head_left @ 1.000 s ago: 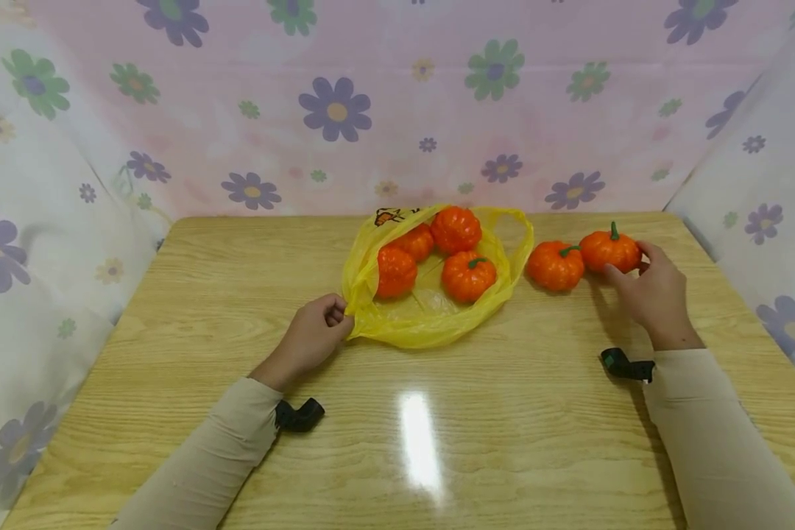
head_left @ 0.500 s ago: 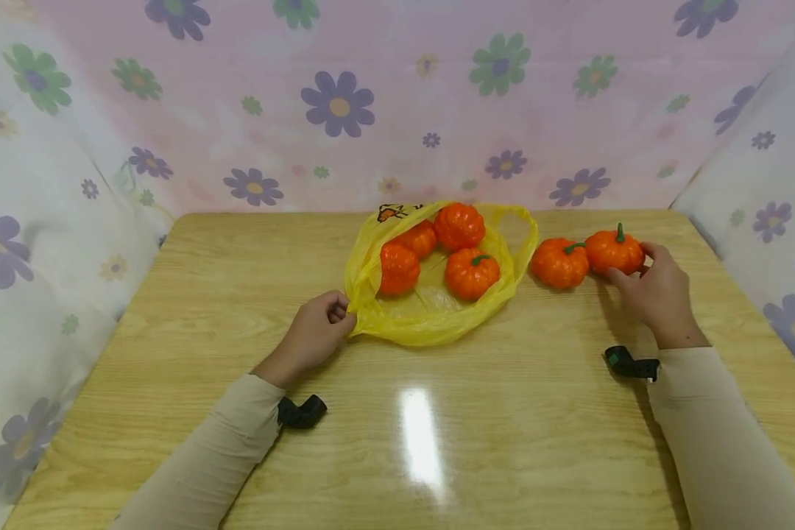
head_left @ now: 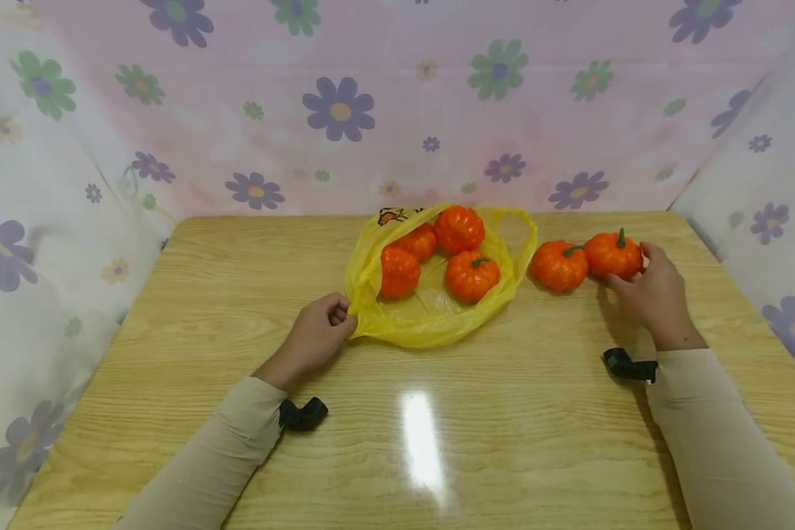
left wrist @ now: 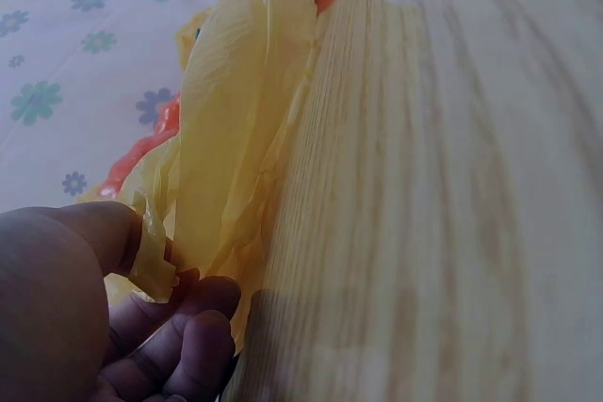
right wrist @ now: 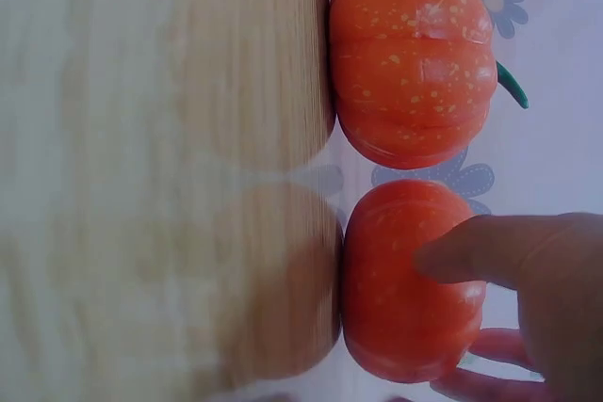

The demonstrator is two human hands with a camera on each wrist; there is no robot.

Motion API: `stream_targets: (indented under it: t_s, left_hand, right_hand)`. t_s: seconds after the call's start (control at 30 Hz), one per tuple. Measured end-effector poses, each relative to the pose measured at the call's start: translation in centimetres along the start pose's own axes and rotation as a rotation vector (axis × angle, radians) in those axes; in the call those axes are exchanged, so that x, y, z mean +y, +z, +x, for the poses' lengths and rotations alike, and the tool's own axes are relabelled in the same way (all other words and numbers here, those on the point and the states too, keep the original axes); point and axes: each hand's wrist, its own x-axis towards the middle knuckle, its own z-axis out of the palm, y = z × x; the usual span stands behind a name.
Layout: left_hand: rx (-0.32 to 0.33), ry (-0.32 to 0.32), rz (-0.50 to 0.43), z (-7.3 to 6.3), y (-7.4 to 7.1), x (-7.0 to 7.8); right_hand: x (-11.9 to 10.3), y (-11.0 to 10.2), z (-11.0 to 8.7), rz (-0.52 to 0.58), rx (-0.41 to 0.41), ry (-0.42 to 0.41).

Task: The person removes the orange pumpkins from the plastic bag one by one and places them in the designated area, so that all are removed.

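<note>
In the head view my left hand (head_left: 316, 331) pinches the near left edge of a yellow plastic bag (head_left: 430, 335) lying with its mouth spread. The left wrist view shows a fold of the bag (left wrist: 236, 129) between thumb and fingers. Several orange toy pumpkins, one with a visible green stem (head_left: 472, 277), sit inside the bag. Right of it, a toy pumpkin (head_left: 559, 266) rests on the table. Beside that one, my right hand (head_left: 657, 298) grips the rightmost toy pumpkin (head_left: 612, 255), thumb on its near side. This pumpkin (right wrist: 405, 280) sits on the tabletop in the right wrist view.
Everything lies toward the back of a wood-grain table (head_left: 503, 427). A flower-print cloth (head_left: 397, 103) hangs behind the back edge and along both sides. One bag handle (head_left: 526, 232) loops out close to the loose pumpkin. Black wrist devices (head_left: 302, 414) sit at both cuffs.
</note>
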Motion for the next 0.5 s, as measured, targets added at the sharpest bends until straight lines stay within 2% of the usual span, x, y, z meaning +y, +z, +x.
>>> stream_targets:
  t_s: [0.1,0.23,0.5]
  left_hand:
    - [-0.003,0.001,0.002,0.0,0.0,0.1]
    - [-0.006,-0.002,0.006,0.0,0.1,0.0]
    - [-0.007,-0.007,0.002,-0.1,0.1,0.0]
  right_hand:
    - [-0.1,0.0,0.0,-0.002,0.023,-0.015]
    - [-0.9,0.2,-0.3,0.035,0.094,-0.051]
    - [-3.8,1.2,-1.6,0.185,0.282,-0.143]
